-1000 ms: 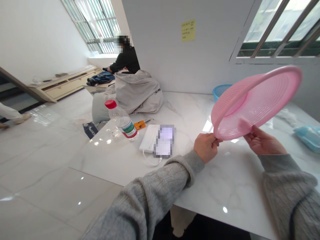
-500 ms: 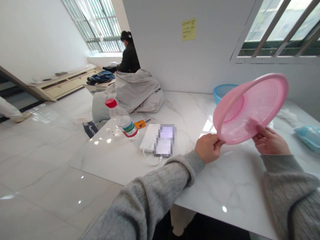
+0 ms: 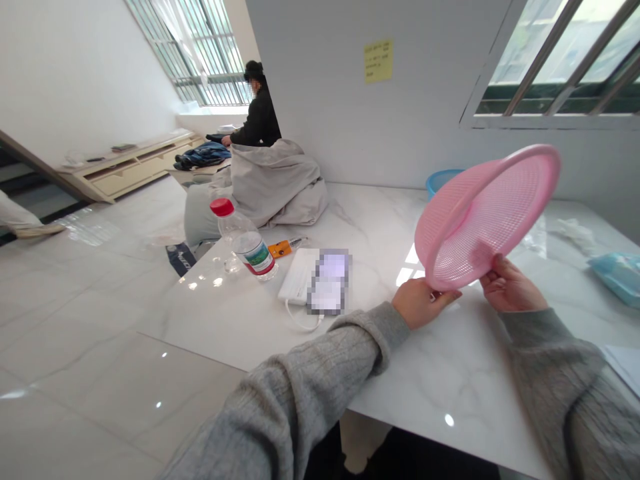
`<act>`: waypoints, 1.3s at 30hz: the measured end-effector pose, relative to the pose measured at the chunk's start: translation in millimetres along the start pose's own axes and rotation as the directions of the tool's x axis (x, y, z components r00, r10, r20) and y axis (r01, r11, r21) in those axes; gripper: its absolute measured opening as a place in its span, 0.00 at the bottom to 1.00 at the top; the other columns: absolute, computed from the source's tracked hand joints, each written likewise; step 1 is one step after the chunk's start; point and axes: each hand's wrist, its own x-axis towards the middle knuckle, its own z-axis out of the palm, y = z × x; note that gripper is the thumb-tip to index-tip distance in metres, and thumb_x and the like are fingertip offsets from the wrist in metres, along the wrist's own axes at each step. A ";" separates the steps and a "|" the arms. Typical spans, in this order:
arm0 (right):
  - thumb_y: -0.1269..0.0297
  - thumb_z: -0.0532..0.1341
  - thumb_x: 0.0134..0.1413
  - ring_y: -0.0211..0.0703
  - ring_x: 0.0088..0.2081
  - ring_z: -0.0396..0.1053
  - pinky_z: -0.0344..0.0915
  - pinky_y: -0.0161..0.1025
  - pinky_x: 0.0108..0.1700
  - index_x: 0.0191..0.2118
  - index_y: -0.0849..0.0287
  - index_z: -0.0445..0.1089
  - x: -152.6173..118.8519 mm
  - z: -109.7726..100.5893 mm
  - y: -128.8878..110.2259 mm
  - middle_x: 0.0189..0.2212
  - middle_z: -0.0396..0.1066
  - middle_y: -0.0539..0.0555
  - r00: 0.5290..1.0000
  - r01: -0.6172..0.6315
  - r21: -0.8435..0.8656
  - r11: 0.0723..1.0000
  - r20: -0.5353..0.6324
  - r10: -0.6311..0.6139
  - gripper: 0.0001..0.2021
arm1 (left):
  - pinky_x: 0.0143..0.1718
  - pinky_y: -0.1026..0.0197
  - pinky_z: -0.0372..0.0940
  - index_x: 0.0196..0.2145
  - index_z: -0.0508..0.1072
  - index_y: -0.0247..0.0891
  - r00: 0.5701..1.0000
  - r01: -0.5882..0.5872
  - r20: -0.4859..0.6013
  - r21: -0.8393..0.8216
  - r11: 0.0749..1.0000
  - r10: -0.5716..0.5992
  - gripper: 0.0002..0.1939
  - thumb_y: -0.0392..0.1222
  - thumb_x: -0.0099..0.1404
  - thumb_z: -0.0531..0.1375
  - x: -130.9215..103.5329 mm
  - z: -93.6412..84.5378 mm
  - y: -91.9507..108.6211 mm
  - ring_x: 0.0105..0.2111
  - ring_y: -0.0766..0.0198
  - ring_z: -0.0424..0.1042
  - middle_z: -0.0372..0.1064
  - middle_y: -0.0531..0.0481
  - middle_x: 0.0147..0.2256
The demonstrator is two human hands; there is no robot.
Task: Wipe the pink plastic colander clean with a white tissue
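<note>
A pink mesh basket [image 3: 450,207] is held tilted on its side above the white marbled table, its open mouth toward the right. My left hand [image 3: 423,303] grips the lower rim, thumb stretched along the near side and fingers partly hidden behind it. Farther right, my right hand [image 3: 515,287] pinches the rim between thumb and fingers. Behind the basket, a blue plastic basin [image 3: 443,180] stands against the wall, mostly covered from view.
Left of my hands, a phone [image 3: 329,283] on a cable lies against a white box-like device [image 3: 296,283]. Beyond are a red-capped bottle [image 3: 253,250], an orange item [image 3: 280,249] and grey cloth [image 3: 280,183]. A light-blue packet [image 3: 620,273] lies right. A person [image 3: 261,113] sits far back.
The basket has shifted slightly left and turned, hiding more of the blue basin. My right hand has moved left with it; my left thumb is now straighter along the rim.
</note>
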 end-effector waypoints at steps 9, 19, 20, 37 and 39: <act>0.74 0.72 0.60 0.41 0.46 0.82 0.80 0.31 0.47 0.40 0.59 0.83 -2.4 1.2 1.1 0.46 0.84 0.57 0.994 -0.049 -0.026 0.998 -0.097 0.046 0.05 | 0.45 0.54 0.76 0.43 0.87 0.42 0.997 -0.063 -0.038 0.150 0.987 0.069 0.25 0.60 0.80 0.56 -0.4 3.6 -4.2 0.40 0.54 0.82 0.82 0.46 0.34; 0.71 0.84 0.41 0.45 0.37 0.81 0.84 0.41 0.48 0.36 0.64 0.80 -3.9 2.7 -1.2 0.35 0.82 0.57 0.989 0.014 -0.023 1.000 -0.149 -0.017 0.17 | 0.43 0.54 0.75 0.42 0.87 0.42 0.996 -0.038 -0.073 0.175 0.984 0.051 0.26 0.61 0.80 0.56 -0.8 4.6 -3.4 0.38 0.55 0.80 0.78 0.48 0.30; 0.70 0.85 0.39 0.45 0.37 0.81 0.84 0.41 0.46 0.35 0.64 0.80 -4.1 2.8 -1.0 0.35 0.82 0.57 0.988 0.022 -0.031 0.999 -0.150 -0.027 0.18 | 0.43 0.54 0.75 0.41 0.87 0.42 0.996 -0.036 -0.076 0.175 0.984 0.050 0.25 0.61 0.80 0.56 -0.9 4.7 -3.4 0.38 0.55 0.81 0.79 0.48 0.30; 0.52 0.90 0.12 0.42 0.30 0.77 0.85 0.37 0.37 0.33 0.64 0.79 -0.6 -2.0 5.6 0.27 0.78 0.54 0.974 0.185 -0.111 0.976 -0.109 -0.197 0.37 | 0.43 0.55 0.74 0.39 0.86 0.41 0.989 -0.038 -0.134 0.189 0.981 0.064 0.26 0.59 0.80 0.55 -1.7 4.8 -2.1 0.38 0.56 0.81 0.83 0.47 0.36; 0.51 0.90 0.10 0.42 0.29 0.77 0.85 0.37 0.37 0.33 0.65 0.80 -0.7 -2.8 5.2 0.25 0.78 0.53 0.973 0.188 -0.143 0.972 -0.104 -0.204 0.38 | 0.42 0.55 0.74 0.40 0.86 0.41 0.988 -0.044 -0.134 0.202 0.978 0.072 0.27 0.59 0.81 0.54 -1.9 4.0 -1.3 0.38 0.55 0.81 0.83 0.46 0.35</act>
